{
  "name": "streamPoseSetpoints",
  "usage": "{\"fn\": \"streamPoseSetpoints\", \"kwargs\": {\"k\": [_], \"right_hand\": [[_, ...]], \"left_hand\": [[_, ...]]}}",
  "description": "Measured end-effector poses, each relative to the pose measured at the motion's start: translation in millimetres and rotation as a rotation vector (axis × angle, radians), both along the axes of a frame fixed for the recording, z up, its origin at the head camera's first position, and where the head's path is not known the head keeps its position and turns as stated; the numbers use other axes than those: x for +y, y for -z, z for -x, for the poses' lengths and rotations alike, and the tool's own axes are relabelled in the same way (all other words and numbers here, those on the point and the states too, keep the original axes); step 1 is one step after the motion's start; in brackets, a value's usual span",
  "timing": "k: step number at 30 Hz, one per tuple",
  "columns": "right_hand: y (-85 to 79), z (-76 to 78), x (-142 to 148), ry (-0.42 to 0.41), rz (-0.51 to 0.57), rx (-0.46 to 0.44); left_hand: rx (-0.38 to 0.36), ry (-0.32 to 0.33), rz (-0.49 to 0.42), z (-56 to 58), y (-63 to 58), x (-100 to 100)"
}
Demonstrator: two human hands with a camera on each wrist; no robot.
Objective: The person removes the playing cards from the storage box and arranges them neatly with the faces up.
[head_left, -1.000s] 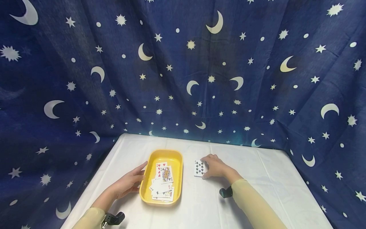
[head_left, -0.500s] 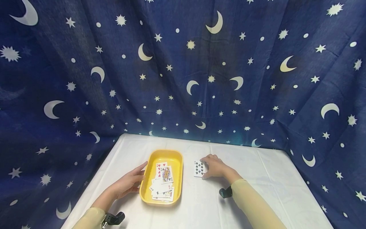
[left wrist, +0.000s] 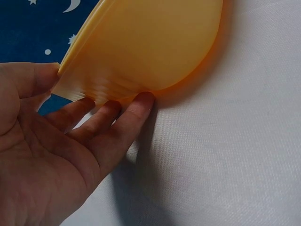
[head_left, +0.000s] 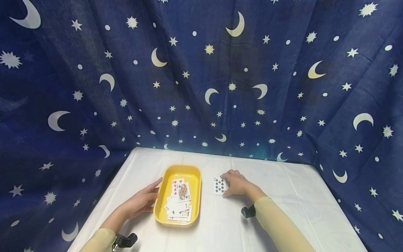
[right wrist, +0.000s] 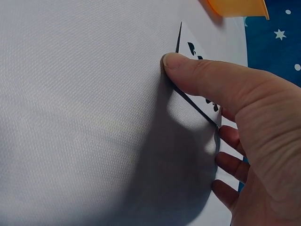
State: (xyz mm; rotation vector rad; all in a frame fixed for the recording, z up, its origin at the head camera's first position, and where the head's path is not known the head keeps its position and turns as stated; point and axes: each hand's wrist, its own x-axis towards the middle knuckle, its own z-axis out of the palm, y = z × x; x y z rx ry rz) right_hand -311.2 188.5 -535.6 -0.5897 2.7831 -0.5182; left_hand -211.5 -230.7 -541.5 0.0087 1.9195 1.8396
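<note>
My right hand (head_left: 237,183) pinches a playing card (head_left: 218,185), a ten of spades lying face up, thumb on its near edge and fingers at the far edge. In the right wrist view the thumb (right wrist: 190,70) covers part of the card (right wrist: 186,42), which sits on the white cloth with a thin dark line along its edge. Whether other cards lie beneath it I cannot tell. My left hand (head_left: 141,201) touches the left outer wall of a yellow tray (head_left: 197,196). In the left wrist view its fingers (left wrist: 127,117) rest extended against the tray wall (left wrist: 160,42).
Several loose playing cards (head_left: 179,208) overlap in the tray's near half, among them a queen (head_left: 183,192) and a heart card (head_left: 174,185). White cloth (head_left: 220,227) covers the table. A dark blue curtain (head_left: 195,87) with moons and stars hangs behind and at both sides.
The near edge of the ten of spades shifts very slightly under my right hand. Otherwise both hands, the tray and its cards stay in place.
</note>
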Motion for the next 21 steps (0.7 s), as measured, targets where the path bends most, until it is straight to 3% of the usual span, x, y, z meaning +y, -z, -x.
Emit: {"fn": "streamPoseSetpoints", "kwargs": {"k": [17,21], "right_hand": [[-0.8,-2.1,2.0,0.032,0.042,-0.038],[-2.1,-1.4,3.6,0.031,0.060,-0.011]], "left_hand": [[0.001,-0.004,0.015,-0.1,-0.7,0.2],[0.001,-0.008,0.015,-0.7,-0.4,0.7]]}}
